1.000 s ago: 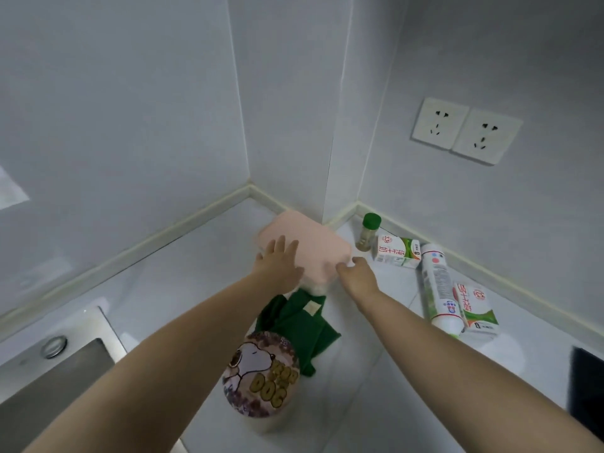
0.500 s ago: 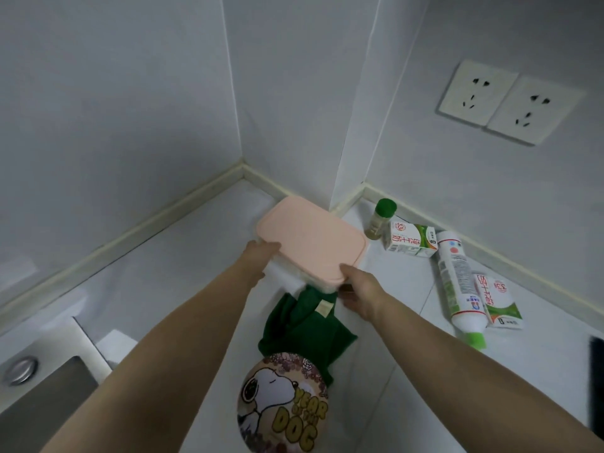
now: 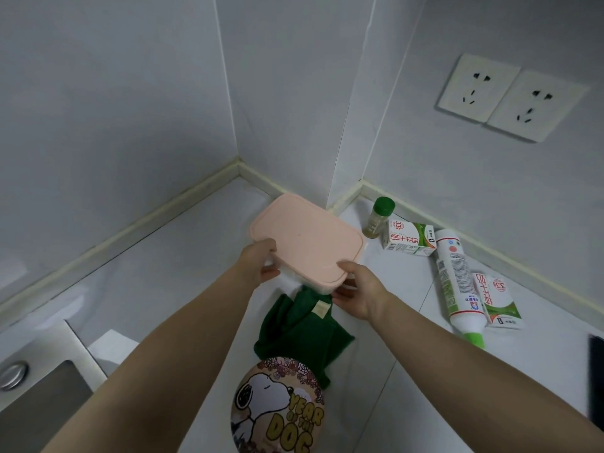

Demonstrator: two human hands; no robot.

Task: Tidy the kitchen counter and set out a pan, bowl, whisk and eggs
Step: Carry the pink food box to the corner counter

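Note:
A clear plastic box with a pink lid is held above the white counter near the wall corner. My left hand grips its near left edge, thumb on the lid. My right hand grips its near right corner, fingers under the box. A crumpled green cloth lies on the counter just below the box. No pan, bowl, whisk or eggs are in view.
A round tin with a cartoon dog stands in front. A green-capped spice jar, two milk cartons and a lying white bottle are on the right. The sink is lower left; wall sockets upper right.
Both hands went from resting on the pink lid to gripping the box's sides, and the box has been raised off the counter toward me.

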